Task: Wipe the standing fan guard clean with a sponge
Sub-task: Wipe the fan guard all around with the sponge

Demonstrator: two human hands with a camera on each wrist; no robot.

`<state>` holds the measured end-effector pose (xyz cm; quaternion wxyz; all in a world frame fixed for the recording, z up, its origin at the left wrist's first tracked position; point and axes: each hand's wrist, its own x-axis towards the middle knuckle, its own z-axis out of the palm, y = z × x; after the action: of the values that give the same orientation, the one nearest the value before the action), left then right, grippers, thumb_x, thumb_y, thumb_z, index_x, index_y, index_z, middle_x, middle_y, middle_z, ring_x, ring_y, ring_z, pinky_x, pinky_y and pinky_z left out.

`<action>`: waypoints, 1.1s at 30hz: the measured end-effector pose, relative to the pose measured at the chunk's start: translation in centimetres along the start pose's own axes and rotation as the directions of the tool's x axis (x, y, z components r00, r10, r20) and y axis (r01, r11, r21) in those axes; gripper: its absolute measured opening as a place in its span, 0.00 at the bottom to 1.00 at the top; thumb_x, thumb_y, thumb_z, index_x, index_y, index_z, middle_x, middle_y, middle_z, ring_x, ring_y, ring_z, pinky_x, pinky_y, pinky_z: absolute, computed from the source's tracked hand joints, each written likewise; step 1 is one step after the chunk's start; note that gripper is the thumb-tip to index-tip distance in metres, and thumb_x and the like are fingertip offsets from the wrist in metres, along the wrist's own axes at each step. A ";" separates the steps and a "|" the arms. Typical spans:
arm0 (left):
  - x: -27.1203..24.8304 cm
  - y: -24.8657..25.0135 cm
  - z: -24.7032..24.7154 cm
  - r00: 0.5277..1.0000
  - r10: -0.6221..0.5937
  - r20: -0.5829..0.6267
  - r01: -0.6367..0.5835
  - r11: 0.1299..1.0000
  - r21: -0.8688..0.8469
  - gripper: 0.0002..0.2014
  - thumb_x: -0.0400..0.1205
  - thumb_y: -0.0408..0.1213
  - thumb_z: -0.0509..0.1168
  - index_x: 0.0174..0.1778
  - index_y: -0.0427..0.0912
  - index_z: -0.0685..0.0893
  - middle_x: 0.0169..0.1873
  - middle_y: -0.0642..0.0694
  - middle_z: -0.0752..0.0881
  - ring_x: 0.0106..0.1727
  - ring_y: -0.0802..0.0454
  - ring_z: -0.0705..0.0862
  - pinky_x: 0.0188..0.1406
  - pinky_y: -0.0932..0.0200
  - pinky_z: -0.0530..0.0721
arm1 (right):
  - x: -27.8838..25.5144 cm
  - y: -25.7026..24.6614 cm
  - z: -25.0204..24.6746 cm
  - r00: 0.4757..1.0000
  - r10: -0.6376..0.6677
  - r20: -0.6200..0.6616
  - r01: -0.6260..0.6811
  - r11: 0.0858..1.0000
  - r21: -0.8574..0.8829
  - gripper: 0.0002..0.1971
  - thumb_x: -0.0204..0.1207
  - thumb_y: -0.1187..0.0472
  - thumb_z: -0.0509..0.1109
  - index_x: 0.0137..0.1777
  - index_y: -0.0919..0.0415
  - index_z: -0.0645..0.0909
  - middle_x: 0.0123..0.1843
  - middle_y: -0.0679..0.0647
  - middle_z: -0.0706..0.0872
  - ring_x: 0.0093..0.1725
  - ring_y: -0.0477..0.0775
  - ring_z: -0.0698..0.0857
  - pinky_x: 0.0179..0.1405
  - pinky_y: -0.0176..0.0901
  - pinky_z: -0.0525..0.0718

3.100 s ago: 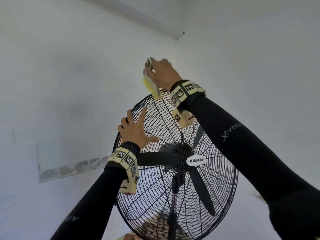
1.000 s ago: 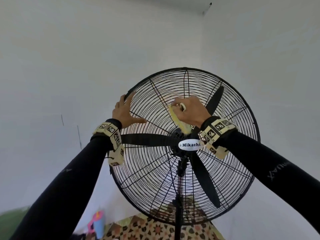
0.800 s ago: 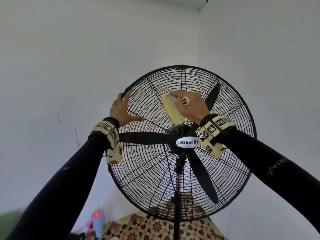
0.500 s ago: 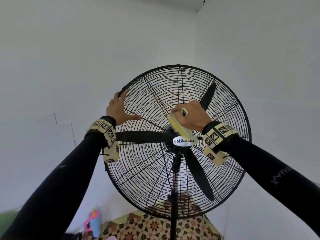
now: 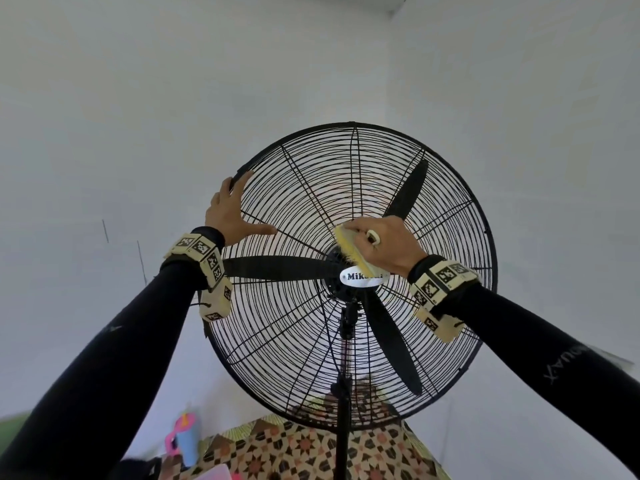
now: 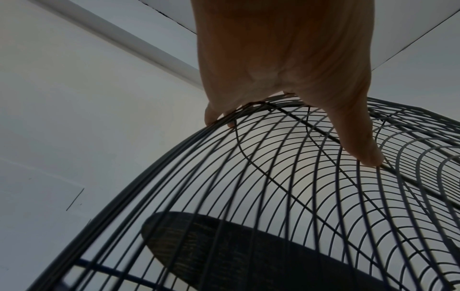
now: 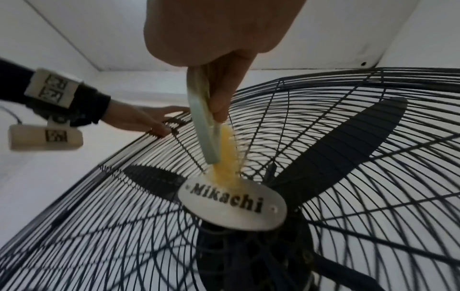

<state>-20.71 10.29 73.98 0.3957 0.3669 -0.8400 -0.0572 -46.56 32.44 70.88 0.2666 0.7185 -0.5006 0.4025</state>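
Note:
A black wire fan guard point(image 5: 298, 188) point(image 6: 273, 196) point(image 7: 373, 196) fills the middle of the head view, with black blades behind it and a white oval badge point(image 5: 360, 277) point(image 7: 231, 204) at its hub. My right hand point(image 5: 384, 242) point(image 7: 219, 59) grips a yellow sponge with a pale green back point(image 5: 351, 247) point(image 7: 224, 157) and presses it on the wires just above the badge. My left hand point(image 5: 230, 213) point(image 6: 286, 69) point(image 7: 139, 120) lies flat on the guard's upper left rim, fingers straight, thumb spread along a spoke.
The fan's black pole point(image 5: 342, 427) runs down to a patterned floor point(image 5: 304, 452). A pink and blue thing point(image 5: 185, 438) stands at lower left. White walls meet in a corner point(image 5: 391, 64) behind the fan.
My right hand has swept the sponge from the guard's top rim down to the hub, up a little and back down. The left hand stays on the upper left rim.

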 end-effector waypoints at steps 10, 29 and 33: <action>-0.4 -0.2 0.0 1.000 0.012 0.004 -0.012 1.000 0.025 0.67 0.56 0.76 0.75 0.88 0.67 0.47 0.90 0.40 0.52 0.86 0.30 0.59 0.78 0.23 0.68 | -0.5 -0.8 -0.2 0.991 0.069 0.113 -0.061 0.995 -0.077 0.13 0.79 0.60 0.65 0.43 0.61 0.91 0.28 0.44 0.85 0.20 0.43 0.76 0.20 0.28 0.70; -2.8 -3.9 1.0 0.996 -0.067 -0.054 0.050 0.961 -0.271 0.66 0.59 0.77 0.77 0.85 0.40 0.61 0.78 0.40 0.73 0.78 0.39 0.71 0.78 0.36 0.70 | 21.2 -10.2 6.0 0.958 0.123 0.259 0.050 0.817 -0.574 0.21 0.91 0.49 0.62 0.80 0.50 0.78 0.66 0.61 0.90 0.61 0.64 0.88 0.63 0.53 0.82; -4.3 -6.0 1.6 0.992 -0.123 0.032 0.122 0.844 -0.523 0.56 0.62 0.64 0.85 0.77 0.42 0.64 0.71 0.44 0.79 0.72 0.43 0.79 0.69 0.48 0.78 | 19.0 -13.5 9.4 0.801 -0.148 0.580 0.422 0.827 -0.371 0.16 0.88 0.54 0.68 0.73 0.51 0.84 0.58 0.51 0.93 0.52 0.59 0.89 0.58 0.47 0.82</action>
<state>-16.60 8.45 67.85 0.4774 0.2983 -0.7670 -0.3080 -27.67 20.30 82.22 0.3486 0.7798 -0.5199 0.0049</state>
